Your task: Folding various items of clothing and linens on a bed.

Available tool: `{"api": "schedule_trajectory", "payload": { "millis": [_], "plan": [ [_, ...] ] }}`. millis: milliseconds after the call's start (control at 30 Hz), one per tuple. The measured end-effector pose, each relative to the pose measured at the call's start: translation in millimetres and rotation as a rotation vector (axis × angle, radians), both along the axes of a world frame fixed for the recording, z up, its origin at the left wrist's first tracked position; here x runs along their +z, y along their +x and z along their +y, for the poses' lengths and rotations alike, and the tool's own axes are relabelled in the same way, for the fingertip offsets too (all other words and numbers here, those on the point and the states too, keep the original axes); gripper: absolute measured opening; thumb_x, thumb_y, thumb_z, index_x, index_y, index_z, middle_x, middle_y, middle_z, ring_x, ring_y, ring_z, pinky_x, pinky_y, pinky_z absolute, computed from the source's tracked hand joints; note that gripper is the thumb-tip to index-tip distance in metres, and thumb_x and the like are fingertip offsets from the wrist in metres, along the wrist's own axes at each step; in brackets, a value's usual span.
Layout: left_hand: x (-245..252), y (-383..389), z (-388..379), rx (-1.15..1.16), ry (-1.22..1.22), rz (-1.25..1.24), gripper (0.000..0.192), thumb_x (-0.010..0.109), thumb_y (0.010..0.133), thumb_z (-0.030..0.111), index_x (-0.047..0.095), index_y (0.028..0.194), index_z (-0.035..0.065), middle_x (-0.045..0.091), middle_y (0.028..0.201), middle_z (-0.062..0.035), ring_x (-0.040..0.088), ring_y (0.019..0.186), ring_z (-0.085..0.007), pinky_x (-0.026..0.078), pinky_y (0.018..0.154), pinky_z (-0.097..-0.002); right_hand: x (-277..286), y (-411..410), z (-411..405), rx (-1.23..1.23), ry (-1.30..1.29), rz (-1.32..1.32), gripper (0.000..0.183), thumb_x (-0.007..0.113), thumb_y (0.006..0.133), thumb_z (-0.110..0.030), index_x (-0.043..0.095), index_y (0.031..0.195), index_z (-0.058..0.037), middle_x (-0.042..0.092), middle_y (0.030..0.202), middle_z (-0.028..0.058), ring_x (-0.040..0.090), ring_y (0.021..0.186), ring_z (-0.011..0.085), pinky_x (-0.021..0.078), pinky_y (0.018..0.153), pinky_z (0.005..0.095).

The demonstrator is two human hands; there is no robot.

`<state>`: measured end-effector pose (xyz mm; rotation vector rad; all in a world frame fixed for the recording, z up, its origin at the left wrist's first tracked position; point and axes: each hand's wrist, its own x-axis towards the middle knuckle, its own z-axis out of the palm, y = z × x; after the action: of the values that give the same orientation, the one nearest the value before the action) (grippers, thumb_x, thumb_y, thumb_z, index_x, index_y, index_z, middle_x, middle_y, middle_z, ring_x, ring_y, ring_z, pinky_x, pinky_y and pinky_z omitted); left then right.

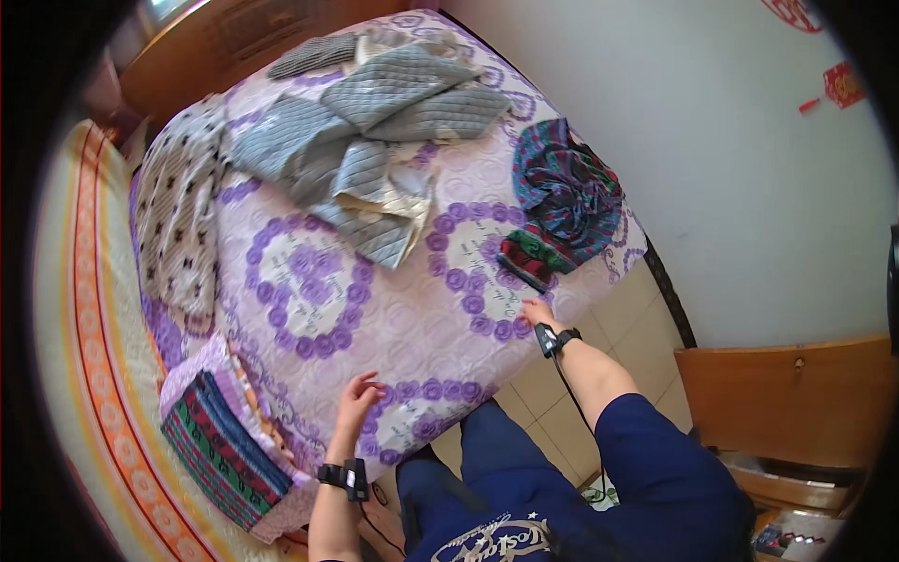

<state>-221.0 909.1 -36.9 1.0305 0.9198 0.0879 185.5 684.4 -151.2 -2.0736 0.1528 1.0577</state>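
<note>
My left hand (360, 398) hovers over the near edge of the bed, its fingers loosely curled and apart, with nothing in them. Farther right, my right hand (538, 312) reaches over the floral bedsheet (393, 323), also holding nothing. Just beyond its fingertips lies a crumpled, multicoloured patterned garment (572, 200), one banded end pointing towards me. A folded garment in matching colours (225, 449) rests on a pile of folded fabric (204, 365) left of my left hand. A rumpled grey quilted garment (365, 133) spreads across the bed's far half.
A spotted cream garment (184, 218) lies along the bed's left side, and a grey ribbed garment (316, 56) near the headboard (246, 35). Cream bedding with an orange band (98, 281) borders the left. A wall (618, 91) and a wooden cabinet (786, 400) stand to the right.
</note>
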Motion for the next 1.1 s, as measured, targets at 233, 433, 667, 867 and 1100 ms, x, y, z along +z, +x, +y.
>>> {"api": "schedule_trajectory", "payload": {
  "millis": [233, 433, 667, 867, 1100],
  "plan": [
    [-35, 161, -86, -0.135, -0.183, 0.056, 0.032, 0.046, 0.084, 0.003, 0.048, 0.116, 0.0026, 0.061, 0.094, -0.0087, 0.059, 0.08, -0.0138, 0.046, 0.073, -0.0241, -28, 143, 5, 0.262, -0.202, -0.669, 0.042, 0.058, 0.066, -0.017, 0.06, 0.108, -0.0126, 0.046, 0.121, 0.025, 0.038, 0.118, 0.0341, 0.0345, 0.097, 0.0357],
    [-31, 241, -128, -0.261, -0.223, 0.103, 0.031, 0.047, 0.085, 0.005, 0.049, 0.117, 0.0026, 0.06, 0.096, -0.0083, 0.058, 0.083, -0.0135, 0.047, 0.076, -0.0257, -57, 235, -1, 0.406, -0.241, -0.636, 0.044, 0.058, 0.066, -0.019, 0.059, 0.107, -0.0056, 0.048, 0.119, 0.0242, 0.043, 0.115, 0.0335, 0.0369, 0.094, 0.0351],
    [7, 256, -107, -0.122, -0.181, 0.157, 0.032, 0.046, 0.084, 0.004, 0.049, 0.116, 0.0007, 0.061, 0.093, -0.0092, 0.059, 0.08, -0.0144, 0.048, 0.075, -0.0258, -52, 192, 10, 0.073, 0.055, -0.23, 0.05, 0.068, 0.062, -0.017, 0.055, 0.11, -0.0059, 0.063, 0.089, 0.0111, 0.06, 0.081, 0.0228, 0.0472, 0.073, 0.0302],
    [17, 247, -97, -0.064, -0.135, 0.154, 0.031, 0.048, 0.085, 0.007, 0.05, 0.115, 0.0009, 0.061, 0.094, -0.0087, 0.059, 0.079, -0.0141, 0.047, 0.075, -0.0252, -53, 209, 10, 0.39, -0.127, -0.414, 0.043, 0.064, 0.061, -0.019, 0.063, 0.103, -0.0148, 0.049, 0.12, 0.0216, 0.039, 0.12, 0.0309, 0.0367, 0.094, 0.0331],
    [3, 233, -108, 0.027, -0.284, 0.155, 0.032, 0.051, 0.086, 0.012, 0.048, 0.116, 0.0013, 0.06, 0.095, -0.0091, 0.059, 0.082, -0.0141, 0.047, 0.075, -0.0242, -30, 180, 16, 0.31, 0.479, 0.031, 0.027, 0.057, 0.077, -0.009, 0.062, 0.101, 0.0017, 0.064, 0.082, 0.0055, 0.057, 0.073, 0.0098, 0.045, 0.065, 0.0247]
  ]
}}
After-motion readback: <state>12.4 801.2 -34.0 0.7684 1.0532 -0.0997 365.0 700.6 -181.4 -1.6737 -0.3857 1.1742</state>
